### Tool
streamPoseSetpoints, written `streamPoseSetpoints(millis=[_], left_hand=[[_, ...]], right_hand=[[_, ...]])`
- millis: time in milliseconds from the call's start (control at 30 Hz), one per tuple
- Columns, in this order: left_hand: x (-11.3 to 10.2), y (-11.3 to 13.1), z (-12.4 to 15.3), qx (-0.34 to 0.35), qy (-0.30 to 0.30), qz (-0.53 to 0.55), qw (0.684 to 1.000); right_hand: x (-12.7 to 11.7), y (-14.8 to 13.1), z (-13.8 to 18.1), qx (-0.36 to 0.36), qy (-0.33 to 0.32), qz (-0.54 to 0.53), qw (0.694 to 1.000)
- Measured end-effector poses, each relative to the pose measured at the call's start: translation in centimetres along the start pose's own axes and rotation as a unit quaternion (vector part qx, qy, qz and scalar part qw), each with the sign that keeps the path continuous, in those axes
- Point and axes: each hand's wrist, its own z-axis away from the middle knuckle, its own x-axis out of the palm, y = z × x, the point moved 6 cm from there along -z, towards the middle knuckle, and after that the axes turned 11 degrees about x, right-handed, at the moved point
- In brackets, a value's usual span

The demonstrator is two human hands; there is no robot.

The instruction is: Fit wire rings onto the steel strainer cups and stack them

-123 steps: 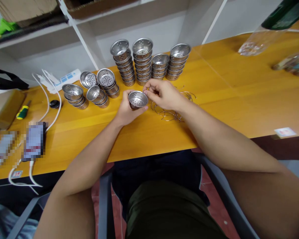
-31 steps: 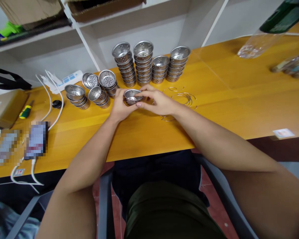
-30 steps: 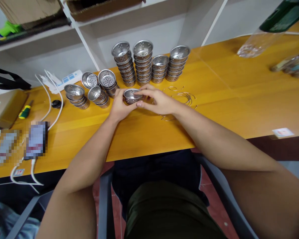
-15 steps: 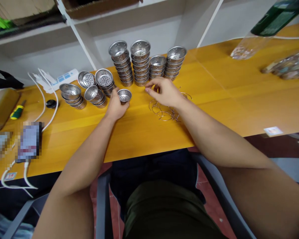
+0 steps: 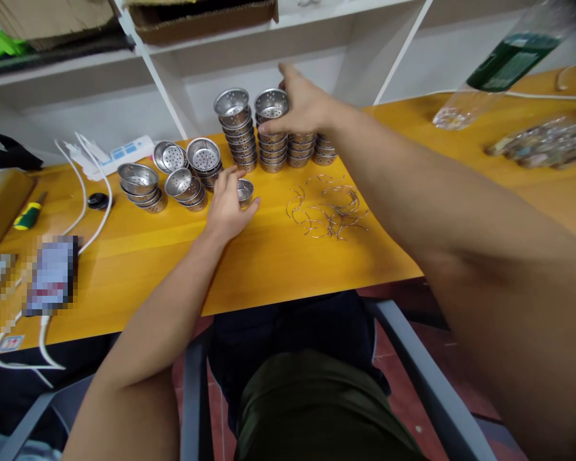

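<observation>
A small perforated metal cup (image 5: 245, 193) stands on the table, partly covered by my left hand (image 5: 228, 208). That hand's thumb and fingers are apart around the cup, without a firm grip showing. My right hand (image 5: 303, 105) reaches to the top of a tall stack of perforated cups (image 5: 271, 144). Its thumb lies in front of the top cups and its fingers stretch past the right side, spread apart. Another tall stack (image 5: 239, 131) stands just left. Two shorter stacks, including one nearest the hand (image 5: 300, 150), are partly hidden behind my right hand and forearm.
Thin curved wires (image 5: 333, 208) lie loose on the table (image 5: 269, 256). Shorter cup stacks (image 5: 146, 189) stand at left, near a power strip (image 5: 129, 150), white cables, a phone (image 5: 52, 275) and a screwdriver (image 5: 29, 214). A plastic bottle (image 5: 489, 70) leans at right.
My right hand has moved up and away, from beside the wires to the top of the tall stack, and has spread. My left hand's fingers have loosened over the small cup.
</observation>
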Motion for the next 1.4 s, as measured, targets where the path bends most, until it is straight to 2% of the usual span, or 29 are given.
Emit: streamPoseSetpoints(millis=[67,133,533,833,1067,1200,1400], left_hand=[[0.0,-0.2,0.0,-0.004,-0.001,0.000,1.000],[0.0,-0.5,0.1,-0.009,-0.002,-0.003,1.000],[0.0,-1.0,-0.1,-0.010,-0.006,0.010,1.000],[0.2,-1.3,0.0,-0.012,-0.002,0.001,1.000],[-0.1,-1.0,0.0,-0.014,-0.002,0.006,1.000],[-0.1,-0.9,0.0,-0.022,-0.009,0.008,1.000],[-0.1,-0.5,0.0,-0.031,-0.031,-0.006,0.999]], right_hand=[[0.0,-0.8,-0.9,0.007,-0.033,0.021,0.999],[-0.2,-1.3,-1.2,0.007,-0.041,0.031,0.999],[-1.2,-0.5,-0.9,0.005,-0.003,0.043,0.999],[-1.6,-0.6,-1.3,0.006,-0.015,0.072,0.997],[-0.1,-1.6,-2.8,0.021,-0.065,0.134,0.989],[0.5,-2.2,-3.0,-0.006,-0.046,0.126,0.991],[-0.2,-2.0,-2.9,-0.015,-0.035,0.130,0.991]])
